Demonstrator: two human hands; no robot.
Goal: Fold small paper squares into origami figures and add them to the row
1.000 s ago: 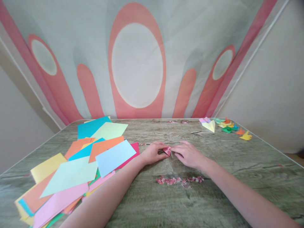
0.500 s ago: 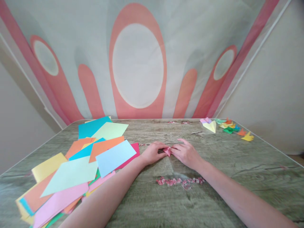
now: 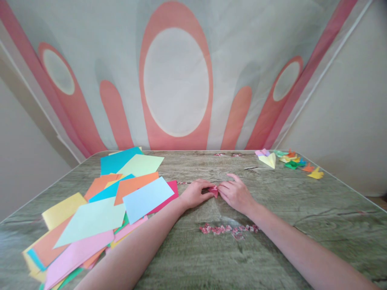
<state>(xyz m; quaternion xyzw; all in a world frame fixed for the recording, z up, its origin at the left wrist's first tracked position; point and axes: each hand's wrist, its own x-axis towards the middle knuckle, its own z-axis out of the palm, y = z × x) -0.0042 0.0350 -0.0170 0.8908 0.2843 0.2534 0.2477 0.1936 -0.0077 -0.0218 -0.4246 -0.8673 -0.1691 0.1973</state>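
A small piece of folded pink paper [image 3: 214, 191] is between my two hands, low over the middle of the table. My left hand [image 3: 196, 194] pinches its left side between thumb and fingers. On the other side, my right hand [image 3: 236, 196] is closed with its fingertips on the paper's right edge, the index finger raised. My fingers cover part of the paper, so its full shape is hidden.
Loose coloured paper sheets [image 3: 90, 219] lie heaped on the left of the wood-patterned table [image 3: 193, 257], partly under my left forearm. At the far right are a pale yellow folded paper [image 3: 267, 160] and several small folded figures, one a yellow figure [image 3: 316, 173]. A printed backdrop [image 3: 177, 143] stands behind.
The pink paper looks slightly turned, with its folds a little more spread between my fingers. Both hands stay in nearly the same place; the view has shifted slightly.
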